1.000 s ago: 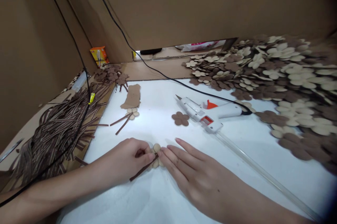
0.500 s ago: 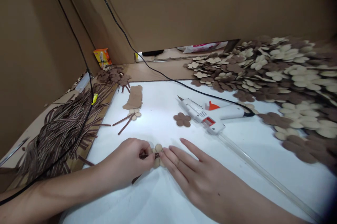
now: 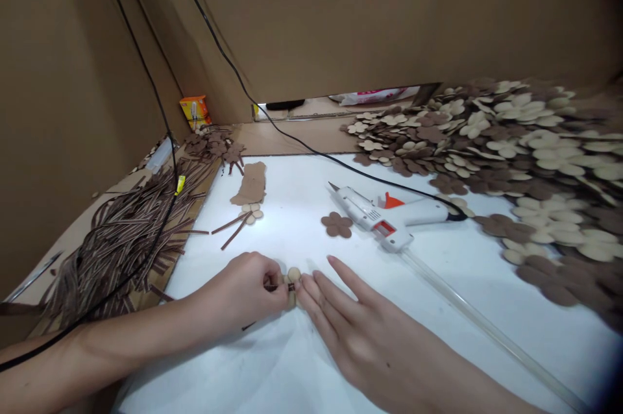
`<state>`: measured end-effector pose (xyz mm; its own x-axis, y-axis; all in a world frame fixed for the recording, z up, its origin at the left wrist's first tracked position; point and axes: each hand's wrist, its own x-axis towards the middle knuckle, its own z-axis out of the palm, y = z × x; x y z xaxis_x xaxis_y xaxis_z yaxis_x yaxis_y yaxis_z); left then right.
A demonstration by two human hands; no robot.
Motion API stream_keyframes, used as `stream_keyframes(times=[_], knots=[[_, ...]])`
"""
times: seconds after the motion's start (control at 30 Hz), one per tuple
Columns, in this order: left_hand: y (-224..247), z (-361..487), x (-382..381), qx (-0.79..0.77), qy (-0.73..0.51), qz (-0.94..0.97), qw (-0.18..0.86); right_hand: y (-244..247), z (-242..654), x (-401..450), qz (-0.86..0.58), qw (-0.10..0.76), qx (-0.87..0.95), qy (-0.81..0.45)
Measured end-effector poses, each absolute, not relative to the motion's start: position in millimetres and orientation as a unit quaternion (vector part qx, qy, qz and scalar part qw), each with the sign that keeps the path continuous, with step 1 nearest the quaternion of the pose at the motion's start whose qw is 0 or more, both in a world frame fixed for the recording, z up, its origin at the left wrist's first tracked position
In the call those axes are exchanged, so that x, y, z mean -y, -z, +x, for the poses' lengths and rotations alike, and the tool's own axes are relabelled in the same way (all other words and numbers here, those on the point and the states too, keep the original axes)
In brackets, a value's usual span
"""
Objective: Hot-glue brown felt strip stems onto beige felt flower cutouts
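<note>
cream petals of a small flower [image 3: 293, 281] show between the two hands, near the front edge of the white table [image 3: 302, 190], with most of the flower hidden behind the fingers. the left hand [image 3: 238, 291] is closed in a pinch, its fingers [image 3: 272, 278] gripping a dark brown striped strip [image 3: 291, 286] at the flower's middle. the strip's long axis runs roughly sideways across the view, though most of it is covered, and the flower's top petal points away from the person. the right hand [image 3: 350, 316] lies flat and open, its fingers [image 3: 331, 287] slightly spread, pointing up and left, with the fingertips against the flower. farther up the table sit a brown flower [image 3: 337, 224], a white hot glue gun [image 3: 389, 216] with an orange part and a black cord [image 3: 311, 151], and a second cream flower [image 3: 251, 213] with two brown strips beside it. a heap of striped strips [image 3: 121, 245] lies on cardboard at left, and cream and brown flowers [image 3: 511, 161] are piled at right. cardboard walls [image 3: 341, 18] enclose the work area. a small orange and yellow carton [image 3: 195, 112] stands in the corner, its printing too small to read, and what it holds cannot be seen.
</note>
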<state>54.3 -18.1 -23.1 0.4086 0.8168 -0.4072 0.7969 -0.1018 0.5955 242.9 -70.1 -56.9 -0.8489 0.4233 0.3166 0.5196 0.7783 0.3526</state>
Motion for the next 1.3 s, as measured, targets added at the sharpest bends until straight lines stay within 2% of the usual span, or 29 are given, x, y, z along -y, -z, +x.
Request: stream_keyframes(times=[0.3,0.47,0.6,0.9,1.07,1.3], knots=[[25.9,51.8,18.6,-0.544,-0.041,0.727,0.416,58.8,245.7,68.4,-0.266,0.139,0.932,0.202],[31.1,50.9,17.1,-0.546,-0.065,0.712,0.436,51.7,253.0,65.3,-0.316,0.189,0.927,0.074],[33.4,49.8,16.3,-0.548,-0.064,0.706,0.443,40.0,256.5,61.8,-0.326,0.185,0.927,-0.004],[35.0,48.1,15.9,-0.548,-0.059,0.678,0.487,41.1,250.9,53.4,-0.318,0.226,0.919,0.048],[35.1,47.3,14.6,-0.538,-0.068,0.679,0.496,42.2,248.0,47.0,-0.325,0.197,0.925,0.031],[32.0,46.1,15.0,-0.536,-0.058,0.657,0.527,45.7,250.7,45.3,-0.28,0.24,0.926,0.083]])
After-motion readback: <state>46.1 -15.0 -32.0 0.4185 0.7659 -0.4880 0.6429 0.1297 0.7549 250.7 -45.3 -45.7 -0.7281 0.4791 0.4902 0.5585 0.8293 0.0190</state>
